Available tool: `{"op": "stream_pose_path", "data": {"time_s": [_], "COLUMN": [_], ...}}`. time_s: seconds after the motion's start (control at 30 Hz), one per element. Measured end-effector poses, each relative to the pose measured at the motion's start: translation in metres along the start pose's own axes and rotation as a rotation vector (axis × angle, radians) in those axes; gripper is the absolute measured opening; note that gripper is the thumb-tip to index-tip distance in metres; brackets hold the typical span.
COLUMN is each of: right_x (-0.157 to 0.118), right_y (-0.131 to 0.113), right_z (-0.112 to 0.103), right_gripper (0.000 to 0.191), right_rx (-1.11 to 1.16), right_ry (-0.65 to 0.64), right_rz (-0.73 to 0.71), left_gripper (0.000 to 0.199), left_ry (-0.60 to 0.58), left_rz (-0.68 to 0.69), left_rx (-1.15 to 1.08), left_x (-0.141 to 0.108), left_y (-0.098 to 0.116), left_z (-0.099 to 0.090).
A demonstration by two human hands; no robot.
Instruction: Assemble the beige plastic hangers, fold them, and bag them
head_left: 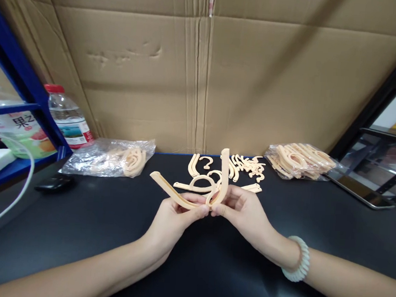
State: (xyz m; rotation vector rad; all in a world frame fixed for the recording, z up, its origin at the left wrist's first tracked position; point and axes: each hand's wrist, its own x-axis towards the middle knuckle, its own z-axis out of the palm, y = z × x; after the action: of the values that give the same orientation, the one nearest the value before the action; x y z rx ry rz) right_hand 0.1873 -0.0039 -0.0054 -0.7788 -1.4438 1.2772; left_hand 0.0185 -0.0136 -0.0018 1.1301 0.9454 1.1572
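Observation:
My left hand [178, 214] pinches the inner end of a long curved beige plastic arm [169, 191], which slants up to the left. Between thumb and fingers, my right hand [241, 211] grips a second beige curved arm [224, 174] that stands nearly upright. The inner ends of the two pieces meet between my fingertips, where the fingers partly hide the joint. Just behind my hands, beige parts with a round loop [202, 182] lie on the black table [208, 269].
Small beige hooks [248, 164] and curved pieces [194, 165] lie at the back. Bagged beige parts stand at the back left [114, 157] and right [301, 161]. On the left are a black mouse [55, 183], a bottle [69, 121] and a white cable [24, 189]; a dark tablet [360, 190] is at right.

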Motion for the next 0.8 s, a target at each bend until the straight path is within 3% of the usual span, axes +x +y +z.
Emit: {"op": "stream_pose_path", "data": {"time_s": [0.13, 0.2, 0.27, 0.37, 0.47, 0.6, 0.8], "right_x": [0.007, 0.015, 0.023, 0.033, 0.038, 0.039, 0.042], "right_y": [-0.007, -0.016, -0.027, -0.043, -0.054, -0.058, -0.052], "right_z": [-0.01, -0.027, -0.049, -0.082, -0.103, -0.115, -0.123], "right_gripper": [0.018, 0.021, 0.018, 0.017, 0.02, 0.018, 0.015], "right_rx": [0.024, 0.066, 0.04, -0.19, -0.433, -0.739, -0.968], "right_ry": [-0.038, -0.043, -0.127, -0.272, -0.316, -0.39, -0.495], "right_rz": [-0.012, -0.019, -0.012, 0.027, 0.053, -0.009, -0.05], "left_gripper": [0.018, 0.018, 0.018, 0.019, 0.019, 0.023, 0.025], "left_ry": [0.037, 0.06, 0.08, 0.053, -0.001, -0.021, -0.099], "left_rz": [-0.012, -0.013, -0.014, -0.043, -0.126, -0.18, -0.07], "left_rx": [0.012, 0.001, -0.026, -0.064, -0.074, -0.017, 0.301], "left_x": [0.0, 0.0, 0.001, 0.004, 0.01, 0.023, 0.035], "left_y": [0.004, 0.007, 0.011, 0.018, 0.025, 0.032, 0.036], "left_z": [-0.001, -0.003, -0.005, -0.01, -0.019, -0.034, -0.047]}}
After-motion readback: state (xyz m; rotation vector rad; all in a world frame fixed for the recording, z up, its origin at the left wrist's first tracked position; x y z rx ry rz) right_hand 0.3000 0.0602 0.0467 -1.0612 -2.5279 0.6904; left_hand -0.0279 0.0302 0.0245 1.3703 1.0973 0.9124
